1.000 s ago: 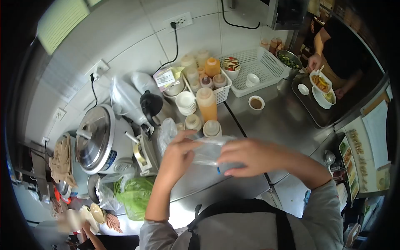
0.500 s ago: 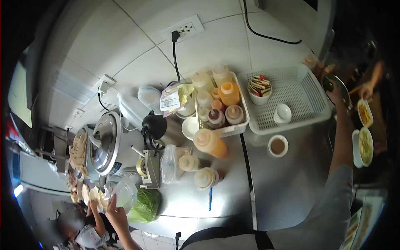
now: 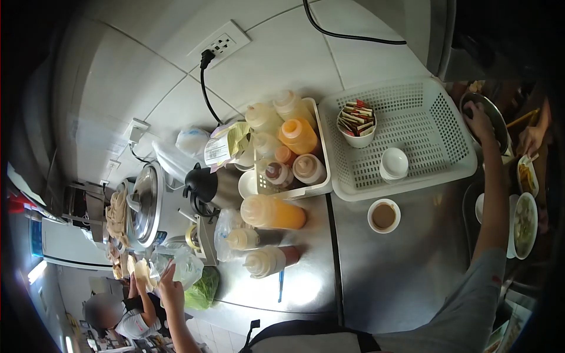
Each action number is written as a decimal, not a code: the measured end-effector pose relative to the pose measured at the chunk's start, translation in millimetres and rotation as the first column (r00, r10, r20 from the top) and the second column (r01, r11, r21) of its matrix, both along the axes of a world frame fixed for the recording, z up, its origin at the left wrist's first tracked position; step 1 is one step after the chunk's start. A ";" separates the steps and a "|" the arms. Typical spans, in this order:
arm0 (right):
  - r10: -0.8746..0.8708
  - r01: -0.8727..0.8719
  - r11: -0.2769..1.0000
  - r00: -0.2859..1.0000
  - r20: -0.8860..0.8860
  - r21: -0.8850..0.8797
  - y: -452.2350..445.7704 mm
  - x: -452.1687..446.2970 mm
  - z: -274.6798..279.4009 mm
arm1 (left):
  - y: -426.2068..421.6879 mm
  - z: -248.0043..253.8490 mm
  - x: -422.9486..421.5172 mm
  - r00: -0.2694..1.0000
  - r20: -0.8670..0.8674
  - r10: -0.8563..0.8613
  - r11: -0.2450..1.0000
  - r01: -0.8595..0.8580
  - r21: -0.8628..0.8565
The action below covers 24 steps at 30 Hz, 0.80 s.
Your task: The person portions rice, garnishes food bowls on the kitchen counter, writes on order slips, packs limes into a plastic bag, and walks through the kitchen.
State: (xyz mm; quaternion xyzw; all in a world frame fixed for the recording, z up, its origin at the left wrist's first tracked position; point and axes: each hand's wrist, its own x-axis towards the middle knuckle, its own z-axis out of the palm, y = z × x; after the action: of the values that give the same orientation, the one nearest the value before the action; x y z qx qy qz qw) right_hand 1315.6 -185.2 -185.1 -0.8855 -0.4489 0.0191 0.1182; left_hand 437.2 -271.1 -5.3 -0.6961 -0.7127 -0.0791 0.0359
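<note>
My left hand (image 3: 170, 288) is at the lower left, its fingers closed on a clear plastic bag (image 3: 187, 267). A green leafy bundle in plastic (image 3: 202, 289) lies just beside that bag. My right hand (image 3: 481, 120) reaches far to the right, into a round metal bowl (image 3: 501, 120). Its fingers curl downward in shadow, and what they hold cannot be made out. Below the right forearm are a white bowl of pale food (image 3: 524, 226) and a smaller dish of yellow food (image 3: 527, 176).
A white basket (image 3: 406, 188) holds a cup of packets (image 3: 357, 126) and small stacked bowls (image 3: 394, 163). A cup of brown sauce (image 3: 384, 216) stands before it. Several squeeze bottles (image 3: 273, 212) stand left. Another person's hand (image 3: 532, 141) is at far right; a co-worker (image 3: 135, 320) is lower left.
The view has shifted, so the counter items appear further left. My right hand has moved deeper into the metal bowl; the green thing beside it no longer shows. My left hand stays at the plastic bag.
</note>
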 end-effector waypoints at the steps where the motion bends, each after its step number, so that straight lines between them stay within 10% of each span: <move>1: 0.094 -0.093 0.991 0.996 -0.009 0.094 -0.2 9.2 -5.3 | 0.1 -1.1 -2.0 1.000 0.024 0.000 1.000 0.000 -0.004; 3: 0.282 -0.270 0.921 0.959 -0.004 0.279 -1.6 30.2 -20.8 | -1.6 2.3 -1.3 1.000 0.025 0.002 1.000 -0.002 0.001; 12: 0.192 0.219 0.757 0.826 -0.530 0.615 -21.6 59.8 -12.3 | -16.0 -1.2 -14.3 0.999 0.020 -0.043 0.999 0.042 0.024; 14: 0.446 0.740 0.448 0.302 -0.843 0.502 -33.5 13.7 27.1 | -22.4 -6.9 -12.3 0.995 0.073 -0.067 0.997 0.065 0.028; 15: 0.855 0.556 0.484 -0.136 -0.500 0.676 -39.0 117.8 -37.1 | -25.6 -15.3 -13.7 0.996 0.077 -0.038 0.999 0.037 0.015; 16: 0.894 0.555 0.407 -0.404 -0.193 0.726 -42.5 80.0 -25.7 | -29.0 -14.6 -0.7 0.985 0.142 -0.093 0.995 0.088 0.042; 20: 0.731 0.735 0.678 -0.673 -0.116 0.007 -83.7 -190.9 61.5 | -41.8 -35.8 10.8 0.953 0.295 -0.066 0.998 0.064 0.015; 24: 0.165 0.164 0.980 -0.986 -0.004 0.115 -128.5 -473.3 112.4 | -54.0 -55.7 23.6 0.957 0.284 -0.065 0.992 0.093 -0.086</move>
State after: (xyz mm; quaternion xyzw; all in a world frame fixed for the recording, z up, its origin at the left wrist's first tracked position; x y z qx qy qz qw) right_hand 842.3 -313.7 -72.8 0.0486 0.0623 0.8508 0.5195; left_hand 460.7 -325.0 -61.1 -0.7066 -0.6853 -0.1433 -0.1030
